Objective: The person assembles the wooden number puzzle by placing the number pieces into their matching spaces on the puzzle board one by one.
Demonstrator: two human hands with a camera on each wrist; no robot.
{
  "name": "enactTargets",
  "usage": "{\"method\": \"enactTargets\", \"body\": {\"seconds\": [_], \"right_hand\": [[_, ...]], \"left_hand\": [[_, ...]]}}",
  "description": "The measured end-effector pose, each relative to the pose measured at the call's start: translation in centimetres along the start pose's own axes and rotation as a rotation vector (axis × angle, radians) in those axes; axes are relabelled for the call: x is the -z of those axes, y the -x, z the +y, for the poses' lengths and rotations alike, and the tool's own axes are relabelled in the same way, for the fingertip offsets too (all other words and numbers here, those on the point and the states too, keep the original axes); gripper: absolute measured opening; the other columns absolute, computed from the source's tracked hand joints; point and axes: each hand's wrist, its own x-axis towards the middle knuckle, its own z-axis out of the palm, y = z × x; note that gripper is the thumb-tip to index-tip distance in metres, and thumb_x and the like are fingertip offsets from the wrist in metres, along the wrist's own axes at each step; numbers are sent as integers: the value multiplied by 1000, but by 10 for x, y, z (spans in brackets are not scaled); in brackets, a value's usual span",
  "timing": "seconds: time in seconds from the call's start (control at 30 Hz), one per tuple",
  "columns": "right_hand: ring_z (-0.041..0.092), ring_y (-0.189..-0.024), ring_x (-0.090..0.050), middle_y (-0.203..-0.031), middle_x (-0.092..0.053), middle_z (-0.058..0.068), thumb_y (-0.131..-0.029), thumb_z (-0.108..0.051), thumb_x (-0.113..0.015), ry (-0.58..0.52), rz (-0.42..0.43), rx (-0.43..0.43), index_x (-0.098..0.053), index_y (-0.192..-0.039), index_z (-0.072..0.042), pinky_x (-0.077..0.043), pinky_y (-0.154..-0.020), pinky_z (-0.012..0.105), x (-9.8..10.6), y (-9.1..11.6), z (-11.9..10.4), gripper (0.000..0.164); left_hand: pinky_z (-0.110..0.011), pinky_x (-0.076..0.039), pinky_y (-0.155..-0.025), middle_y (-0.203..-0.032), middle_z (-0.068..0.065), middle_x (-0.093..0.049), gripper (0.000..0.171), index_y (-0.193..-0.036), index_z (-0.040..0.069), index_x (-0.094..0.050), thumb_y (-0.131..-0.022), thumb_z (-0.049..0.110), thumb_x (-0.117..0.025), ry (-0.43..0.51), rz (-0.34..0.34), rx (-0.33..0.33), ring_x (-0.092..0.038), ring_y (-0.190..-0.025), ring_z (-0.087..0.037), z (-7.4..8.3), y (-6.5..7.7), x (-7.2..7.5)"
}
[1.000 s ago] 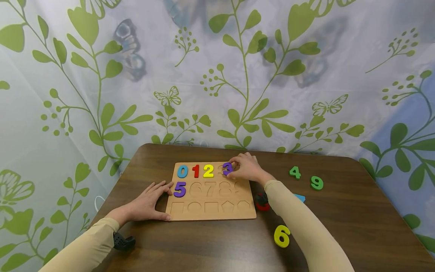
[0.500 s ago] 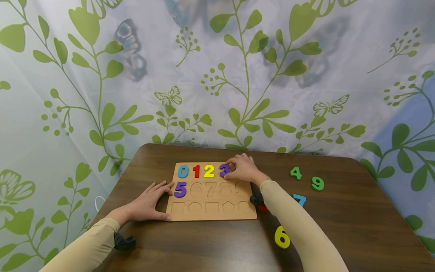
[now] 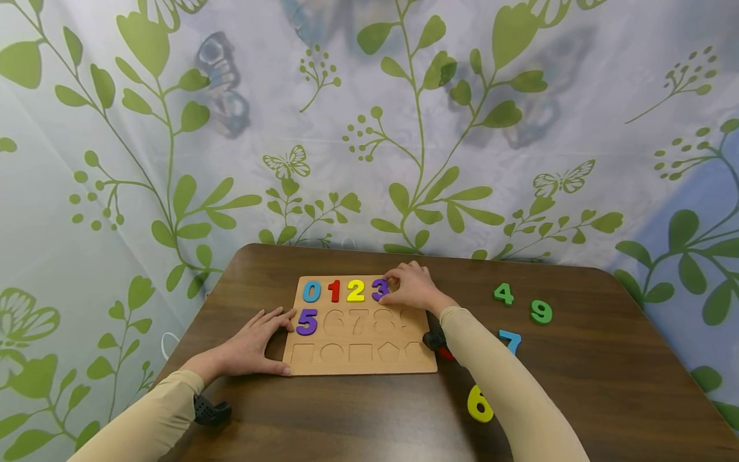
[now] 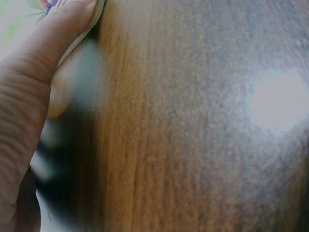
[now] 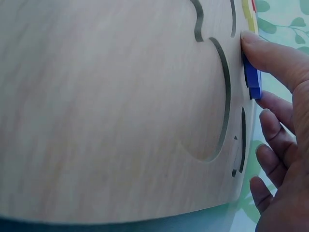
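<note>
My right hand (image 3: 414,287) pinches a purple number 3 (image 3: 379,290) between thumb and fingers at the top row of a wooden number puzzle board (image 3: 369,367). In the right wrist view the thumb rests on one side of the 3 (image 5: 252,79), which sits at its recess. My left hand (image 3: 254,346) lies along the board's left edge, fingers stretched out and thumb at the lower left corner. Blue 0 (image 3: 312,291), red 1 (image 3: 334,290) and yellow 2 (image 3: 355,290) line the top row. A purple 5 (image 3: 307,322) begins the second row.
Right of the board, on the brown table (image 3: 323,417), lie a green 4 (image 3: 504,294), a green 9 (image 3: 541,312), a blue 7 (image 3: 510,339) and a yellow 6 (image 3: 479,404). A red piece (image 3: 446,353) is mostly hidden by the right wrist. A patterned curtain hangs behind.
My right hand has moved slightly left and levelled the purple 3 down into line with the top row. The left hand has stayed in place.
</note>
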Motion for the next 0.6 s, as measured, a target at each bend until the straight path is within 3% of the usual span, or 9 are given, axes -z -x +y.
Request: {"method": "enactTargets", "body": {"seconds": [0.6], "right_hand": [[23, -109, -44, -105, -59, -8, -76, -61, -83, -7, -8, -1, -71, -126, -24, -30, -95, 48, -1, -1, 3, 63]], "left_hand": [[-65, -7, -120, -165, -8, -33, 76, -124, 22, -52, -74, 76, -75, 6, -6, 5, -22, -152, -40, 1, -1, 0]]}}
